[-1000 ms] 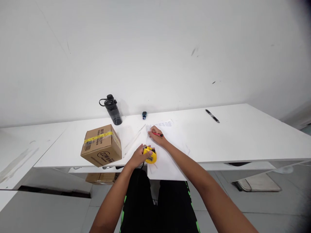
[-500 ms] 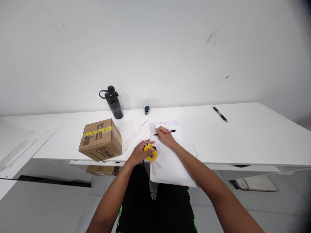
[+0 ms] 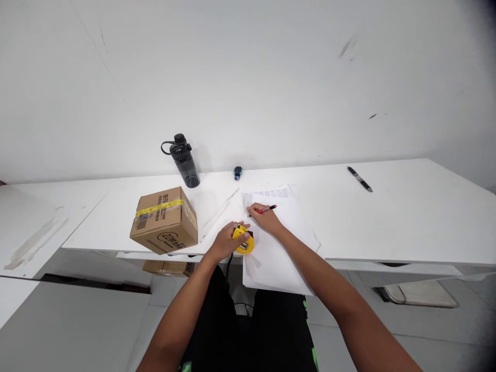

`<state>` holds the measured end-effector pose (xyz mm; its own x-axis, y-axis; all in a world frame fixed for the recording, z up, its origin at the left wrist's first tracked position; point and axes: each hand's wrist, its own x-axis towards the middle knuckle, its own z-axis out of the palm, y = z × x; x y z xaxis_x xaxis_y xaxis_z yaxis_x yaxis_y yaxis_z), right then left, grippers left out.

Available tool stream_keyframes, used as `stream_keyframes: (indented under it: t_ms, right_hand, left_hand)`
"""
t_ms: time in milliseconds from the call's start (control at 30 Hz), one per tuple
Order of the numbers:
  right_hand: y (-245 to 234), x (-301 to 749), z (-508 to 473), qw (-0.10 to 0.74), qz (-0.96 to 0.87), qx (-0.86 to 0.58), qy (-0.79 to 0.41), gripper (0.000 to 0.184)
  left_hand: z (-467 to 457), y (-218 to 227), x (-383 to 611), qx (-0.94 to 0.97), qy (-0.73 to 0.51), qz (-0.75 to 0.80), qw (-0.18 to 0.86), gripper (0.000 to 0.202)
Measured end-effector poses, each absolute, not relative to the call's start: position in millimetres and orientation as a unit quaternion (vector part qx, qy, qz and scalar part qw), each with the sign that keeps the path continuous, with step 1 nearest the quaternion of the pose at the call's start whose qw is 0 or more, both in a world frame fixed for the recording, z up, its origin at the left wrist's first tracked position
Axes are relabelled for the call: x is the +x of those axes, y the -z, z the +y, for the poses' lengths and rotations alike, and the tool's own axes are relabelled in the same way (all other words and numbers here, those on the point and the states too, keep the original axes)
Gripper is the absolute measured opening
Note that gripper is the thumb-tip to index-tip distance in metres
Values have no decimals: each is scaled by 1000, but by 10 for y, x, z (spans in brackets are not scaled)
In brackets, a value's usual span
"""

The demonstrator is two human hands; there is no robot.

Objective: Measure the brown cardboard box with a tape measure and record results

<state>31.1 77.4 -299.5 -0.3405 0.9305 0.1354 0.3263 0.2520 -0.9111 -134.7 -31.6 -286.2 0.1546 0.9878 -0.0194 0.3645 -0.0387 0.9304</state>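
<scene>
My left hand [image 3: 227,241] is closed around a yellow tape measure [image 3: 244,241] at the near edge of the white table [image 3: 387,217]. My right hand [image 3: 264,219] grips a red pen [image 3: 266,209] with its tip down on a stack of white paper sheets [image 3: 277,243] that hangs over the table's front edge. The top of the sheet carries some printed lines. The two hands are close together, the right just beyond the left.
A cardboard box [image 3: 165,220] with yellow tape stands left of my hands at the table edge. A dark water bottle [image 3: 185,160] and a small blue object [image 3: 237,172] stand at the back by the wall. A black pen [image 3: 359,179] lies far right. Another box [image 3: 166,267] sits under the table.
My right hand with the red pen has shifted slightly down the sheet, nearer to the tape measure. My left hand stays on the tape measure. The view has shifted a little.
</scene>
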Motion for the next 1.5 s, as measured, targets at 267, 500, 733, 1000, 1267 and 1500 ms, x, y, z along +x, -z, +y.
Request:
stream_keyframes:
  t_ms: [267,500,733,1000,1267,1500]
  right_hand:
    - [3001,315,779,368,-699,-441,-426,31]
    - [3007,319,772,370,-703,-448,-409,32]
    - [3021,323,773,372,-706,-445,-405,33]
    - [3003,327,751,367,-715,-443,-397,34]
    - [2993,331,732,371,-715,-450,-386,36]
    - [2991,341,736,373,-710,-449,-395,37]
  left_hand:
    - [-312,2854,-1354,631,-359,542,423,47]
    - [-314,2834,-1347,635,-362,539,420,46]
    - [-315,2832,-1345,635,-362,539,419,46]
    - [-319,2827,-1348,638,-360,539,415,47]
    - [-310,2855,-1345,635,-365,543,411,47]
    - [-322,2830,-1341,633,-365,544,414,46]
